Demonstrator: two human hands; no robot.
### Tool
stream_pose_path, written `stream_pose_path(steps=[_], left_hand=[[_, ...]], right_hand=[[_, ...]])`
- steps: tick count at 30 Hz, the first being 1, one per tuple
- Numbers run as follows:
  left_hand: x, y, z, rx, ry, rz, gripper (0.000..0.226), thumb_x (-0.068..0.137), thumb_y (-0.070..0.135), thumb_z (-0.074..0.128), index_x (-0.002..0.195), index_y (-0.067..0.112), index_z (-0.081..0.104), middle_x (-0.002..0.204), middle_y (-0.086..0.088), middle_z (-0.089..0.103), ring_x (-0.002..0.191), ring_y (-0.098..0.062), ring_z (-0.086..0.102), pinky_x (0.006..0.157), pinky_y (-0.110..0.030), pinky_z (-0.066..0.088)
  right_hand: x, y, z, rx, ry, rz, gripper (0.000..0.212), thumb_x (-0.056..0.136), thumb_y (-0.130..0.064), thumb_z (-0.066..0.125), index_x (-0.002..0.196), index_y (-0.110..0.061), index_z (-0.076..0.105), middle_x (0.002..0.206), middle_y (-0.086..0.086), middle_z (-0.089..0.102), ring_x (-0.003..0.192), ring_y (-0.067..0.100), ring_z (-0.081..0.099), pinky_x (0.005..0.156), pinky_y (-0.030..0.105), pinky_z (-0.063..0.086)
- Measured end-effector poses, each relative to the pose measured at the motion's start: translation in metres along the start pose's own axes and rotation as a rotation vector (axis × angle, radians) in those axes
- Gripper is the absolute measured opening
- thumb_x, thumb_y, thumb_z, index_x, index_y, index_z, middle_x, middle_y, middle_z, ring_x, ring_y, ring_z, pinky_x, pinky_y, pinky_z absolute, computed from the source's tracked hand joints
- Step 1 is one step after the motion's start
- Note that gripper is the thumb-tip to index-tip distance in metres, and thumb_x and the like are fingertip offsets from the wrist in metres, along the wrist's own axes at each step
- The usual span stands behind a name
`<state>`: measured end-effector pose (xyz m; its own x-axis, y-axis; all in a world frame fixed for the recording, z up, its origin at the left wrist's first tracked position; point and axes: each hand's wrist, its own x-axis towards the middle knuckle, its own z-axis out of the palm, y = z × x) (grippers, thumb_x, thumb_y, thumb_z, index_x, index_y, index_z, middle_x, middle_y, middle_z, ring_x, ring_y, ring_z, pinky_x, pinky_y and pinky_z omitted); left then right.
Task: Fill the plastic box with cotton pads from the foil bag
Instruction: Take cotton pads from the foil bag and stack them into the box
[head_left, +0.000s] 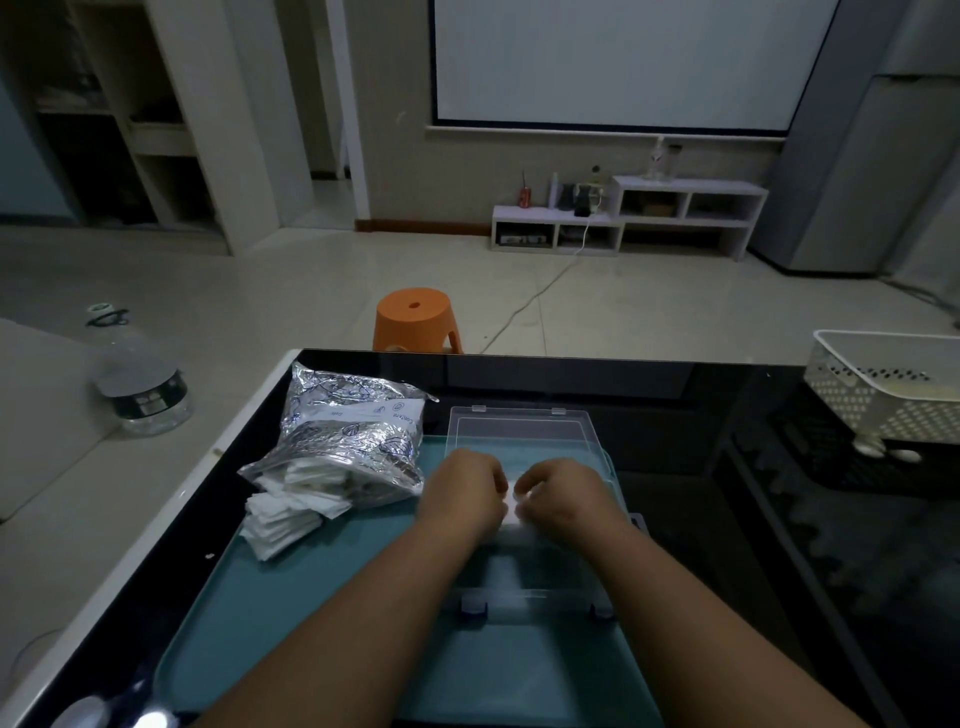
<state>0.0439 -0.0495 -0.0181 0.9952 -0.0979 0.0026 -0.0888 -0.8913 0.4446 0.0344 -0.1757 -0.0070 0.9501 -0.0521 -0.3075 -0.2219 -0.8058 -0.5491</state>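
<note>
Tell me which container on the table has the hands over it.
The clear plastic box on the teal tray: the left hand and right hand pinch cotton pads over it. The white perforated basket stands apart at the right, untouched.

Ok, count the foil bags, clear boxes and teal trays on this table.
Foil bag: 1
Clear plastic box: 1
Teal tray: 1
Total: 3
</note>
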Motion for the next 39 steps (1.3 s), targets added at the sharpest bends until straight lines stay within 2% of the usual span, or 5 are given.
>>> stream_pose_path(steps=[11,20,29,33,39], left_hand=[[0.001,-0.003,-0.006,0.019,-0.142,0.031,0.025,0.088,0.021,0.067,0.112,0.019,0.071,0.115,-0.004,0.068,0.102,-0.019,0.063,0.09,-0.032,0.048],[-0.021,-0.036,-0.042,-0.209,0.086,0.091,0.021,0.091,0.018,0.061,0.11,0.024,0.069,0.115,0.006,0.064,0.095,-0.011,0.06,0.084,-0.025,0.046],[-0.047,-0.085,-0.074,-0.131,0.228,-0.054,0.019,0.083,0.02,0.066,0.1,0.028,0.071,0.106,0.005,0.065,0.095,-0.015,0.06,0.08,-0.027,0.046],[-0.053,-0.105,-0.087,-0.057,0.254,-0.082,0.018,0.078,0.016,0.067,0.092,0.026,0.072,0.104,0.003,0.068,0.099,-0.018,0.061,0.082,-0.027,0.048],[-0.062,-0.138,-0.102,0.031,0.254,-0.148,0.023,0.066,0.018,0.069,0.087,0.026,0.065,0.096,0.002,0.063,0.093,-0.022,0.058,0.072,-0.028,0.046]], right_hand=[[-0.001,-0.004,0.001,-0.057,-0.039,-0.032,0.027,0.094,-0.016,0.057,0.12,-0.021,0.065,0.122,0.002,0.063,0.107,0.016,0.059,0.097,0.036,0.049],[-0.012,-0.025,0.002,-0.038,0.143,-0.154,0.03,0.091,-0.012,0.054,0.113,-0.026,0.068,0.119,0.0,0.067,0.102,0.016,0.061,0.089,0.033,0.052],[-0.031,-0.06,0.02,0.028,0.128,-0.295,0.035,0.092,-0.012,0.052,0.12,-0.024,0.067,0.119,0.0,0.068,0.106,0.017,0.062,0.092,0.031,0.05],[-0.036,-0.076,0.033,0.044,0.106,-0.351,0.031,0.092,-0.013,0.056,0.12,-0.021,0.068,0.113,0.0,0.07,0.098,0.015,0.063,0.08,0.023,0.045],[-0.041,-0.091,0.046,0.042,0.088,-0.385,0.031,0.092,-0.015,0.055,0.119,-0.023,0.068,0.112,0.0,0.069,0.097,0.016,0.063,0.086,0.03,0.052]])
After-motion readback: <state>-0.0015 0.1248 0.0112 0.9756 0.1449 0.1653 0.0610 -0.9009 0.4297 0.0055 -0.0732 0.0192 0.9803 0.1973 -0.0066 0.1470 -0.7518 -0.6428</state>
